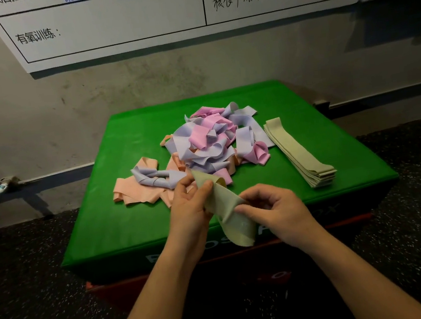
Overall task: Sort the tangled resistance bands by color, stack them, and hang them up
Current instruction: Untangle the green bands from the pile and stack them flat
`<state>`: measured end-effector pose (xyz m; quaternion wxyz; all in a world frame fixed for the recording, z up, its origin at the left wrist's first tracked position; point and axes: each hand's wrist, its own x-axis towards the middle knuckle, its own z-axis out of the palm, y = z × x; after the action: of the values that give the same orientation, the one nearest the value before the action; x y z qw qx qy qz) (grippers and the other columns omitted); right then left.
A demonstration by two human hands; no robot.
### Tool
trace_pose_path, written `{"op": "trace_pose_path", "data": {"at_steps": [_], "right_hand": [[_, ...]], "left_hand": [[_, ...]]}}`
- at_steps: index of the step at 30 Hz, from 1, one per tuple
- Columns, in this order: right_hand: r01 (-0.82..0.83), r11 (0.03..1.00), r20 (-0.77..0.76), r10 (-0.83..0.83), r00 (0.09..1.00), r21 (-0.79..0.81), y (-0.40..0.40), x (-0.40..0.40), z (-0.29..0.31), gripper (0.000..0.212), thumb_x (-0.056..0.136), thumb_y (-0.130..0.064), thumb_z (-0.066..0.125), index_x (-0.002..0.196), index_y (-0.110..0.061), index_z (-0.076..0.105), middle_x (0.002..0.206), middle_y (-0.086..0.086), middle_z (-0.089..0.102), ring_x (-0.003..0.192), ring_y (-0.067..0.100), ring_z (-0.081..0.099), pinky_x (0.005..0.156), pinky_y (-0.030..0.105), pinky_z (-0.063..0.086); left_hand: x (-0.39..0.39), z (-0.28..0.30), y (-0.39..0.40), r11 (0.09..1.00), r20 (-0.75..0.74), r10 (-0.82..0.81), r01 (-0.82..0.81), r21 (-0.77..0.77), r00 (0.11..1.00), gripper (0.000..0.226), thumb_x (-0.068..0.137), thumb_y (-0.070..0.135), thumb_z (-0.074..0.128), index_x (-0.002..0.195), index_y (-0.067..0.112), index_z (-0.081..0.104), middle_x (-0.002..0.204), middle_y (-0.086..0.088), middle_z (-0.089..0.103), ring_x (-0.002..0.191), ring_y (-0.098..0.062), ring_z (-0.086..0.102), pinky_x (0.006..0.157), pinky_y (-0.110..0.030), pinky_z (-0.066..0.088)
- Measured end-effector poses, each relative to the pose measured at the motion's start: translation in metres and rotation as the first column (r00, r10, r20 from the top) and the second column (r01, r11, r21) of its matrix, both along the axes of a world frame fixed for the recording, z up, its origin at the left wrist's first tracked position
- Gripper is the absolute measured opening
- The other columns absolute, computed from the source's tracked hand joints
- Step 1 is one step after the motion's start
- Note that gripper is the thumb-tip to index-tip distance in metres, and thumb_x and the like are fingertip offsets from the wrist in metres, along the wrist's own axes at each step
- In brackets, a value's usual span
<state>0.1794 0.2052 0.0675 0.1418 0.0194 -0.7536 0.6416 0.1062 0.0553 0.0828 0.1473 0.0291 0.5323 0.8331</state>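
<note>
Near the tangle (207, 143), both hands' fingers (204, 186) pinch a limp, light, stretchy green band (225, 205); best gripped at its ends.

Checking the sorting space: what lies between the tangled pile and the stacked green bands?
Head view: only bare green box top separates tangled pile from green stack.

A green padded box (142, 220) is set on a red box (119, 289) on the dark speckled floor (19, 275). On its top, a tangled heap of pink, lilac and peach bands (202, 147) is spread across the middle. A flat stack of pale green bands (298, 151) is laid just beside it, toward the right edge.
</note>
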Motion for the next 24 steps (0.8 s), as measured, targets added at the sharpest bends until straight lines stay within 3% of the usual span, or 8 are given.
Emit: {"op": "trace_pose_path", "data": {"at_steps": [5, 7, 10, 13, 16, 18, 22, 24], "right_hand": [[-0.072, 0.974, 0.055, 0.062, 0.997, 0.214, 0.017, 0.004, 0.003, 0.053, 0.085, -0.012, 0.077, 0.11, -0.057, 0.061, 0.087, -0.009, 0.068, 0.082, 0.006, 0.063, 0.079, 0.024, 0.052], [-0.077, 0.922, 0.002, 0.082, 0.997, 0.379, 0.021, 0.005, 0.004, 0.051, 0.087, -0.012, 0.075, 0.122, -0.047, 0.065, 0.093, -0.018, 0.069, 0.091, 0.004, 0.065, 0.083, 0.021, 0.052], [0.072, 0.877, -0.191, 0.023, 0.981, 0.474, 0.023, 0.005, 0.008, 0.027, 0.086, -0.015, 0.075, 0.11, -0.026, 0.075, 0.1, -0.014, 0.072, 0.095, 0.004, 0.067, 0.082, 0.026, 0.055], [0.142, 0.941, -0.247, -0.065, 0.967, 0.306, 0.023, 0.005, 0.014, 0.015, 0.086, -0.021, 0.072, 0.1, -0.024, 0.075, 0.101, -0.01, 0.07, 0.099, 0.009, 0.066, 0.082, 0.024, 0.054], [0.13, 0.991, -0.146, -0.126, 0.981, 0.017, 0.019, 0.002, 0.017, 0.007, 0.089, -0.019, 0.066, 0.094, -0.018, 0.071, 0.107, -0.007, 0.069, 0.106, 0.009, 0.064, 0.087, 0.023, 0.053], [0.127, 0.983, -0.092, -0.14, 0.986, -0.134, 0.016, 0.0, 0.018, 0.005, 0.093, -0.01, 0.063, 0.094, -0.013, 0.066, 0.095, -0.01, 0.071, 0.094, 0.004, 0.065, 0.082, 0.018, 0.051], [0.207, 0.956, -0.096, -0.231, 0.968, -0.206, 0.018, -0.002, 0.021, 0.003, 0.094, -0.008, 0.063, 0.096, -0.011, 0.064, 0.08, -0.007, 0.065, 0.076, 0.003, 0.059, 0.069, 0.016, 0.049], [0.226, 0.951, -0.096, -0.25, 0.963, -0.212, 0.02, -0.003, 0.024, 0.003, 0.094, -0.01, 0.064, 0.096, -0.009, 0.065, 0.078, -0.008, 0.066, 0.074, 0.002, 0.059, 0.066, 0.016, 0.049]], "left_hand": [[-0.002, 0.0, 0.001, 1.0, -0.021, -0.018, 0.018, -0.004, 1.0, 0.031, 0.099, 0.008, 0.055, 0.125, 0.025, 0.056, 0.091, -0.004, 0.074, 0.077, -0.014, 0.065, 0.065, -0.028, 0.056], [-0.001, 0.001, 0.003, 0.999, -0.026, -0.045, 0.045, 0.002, 0.999, 0.021, 0.1, 0.007, 0.052, 0.111, 0.021, 0.064, 0.085, -0.003, 0.071, 0.07, -0.011, 0.063, 0.061, -0.024, 0.054], [-0.001, 0.001, 0.004, 0.995, -0.003, -0.095, 0.095, -0.013, 0.995, 0.021, 0.101, 0.007, 0.048, 0.103, 0.017, 0.066, 0.083, -0.003, 0.067, 0.07, -0.012, 0.063, 0.059, -0.026, 0.054], [0.0, -0.001, 0.002, 0.98, -0.014, -0.158, 0.155, -0.127, 0.987, 0.023, 0.101, 0.009, 0.046, 0.101, 0.019, 0.068, 0.088, -0.004, 0.067, 0.075, -0.016, 0.063, 0.057, -0.028, 0.053], [0.003, -0.005, 0.005, 0.882, -0.172, -0.276, 0.178, -0.437, 0.946, 0.027, 0.1, 0.017, 0.053, 0.089, 0.032, 0.072, 0.09, -0.003, 0.068, 0.078, -0.013, 0.061, 0.062, -0.024, 0.048], [0.007, -0.005, 0.009, 0.825, -0.235, -0.375, 0.207, -0.525, 0.897, 0.02, 0.095, 0.025, 0.059, 0.088, 0.036, 0.074, 0.091, -0.004, 0.066, 0.078, -0.011, 0.06, 0.067, -0.023, 0.048], [0.008, -0.008, 0.014, 0.835, -0.409, -0.371, 0.108, -0.539, 0.834, 0.024, 0.085, 0.027, 0.055, 0.101, 0.026, 0.072, 0.111, 0.005, 0.057, 0.106, -0.002, 0.053, 0.088, -0.015, 0.044], [0.012, -0.008, 0.017, 0.875, -0.367, -0.384, 0.207, -0.437, 0.847, 0.027, 0.094, 0.025, 0.046, 0.109, 0.021, 0.068, 0.117, 0.011, 0.065, 0.117, -0.005, 0.057, 0.099, -0.02, 0.045]]}}
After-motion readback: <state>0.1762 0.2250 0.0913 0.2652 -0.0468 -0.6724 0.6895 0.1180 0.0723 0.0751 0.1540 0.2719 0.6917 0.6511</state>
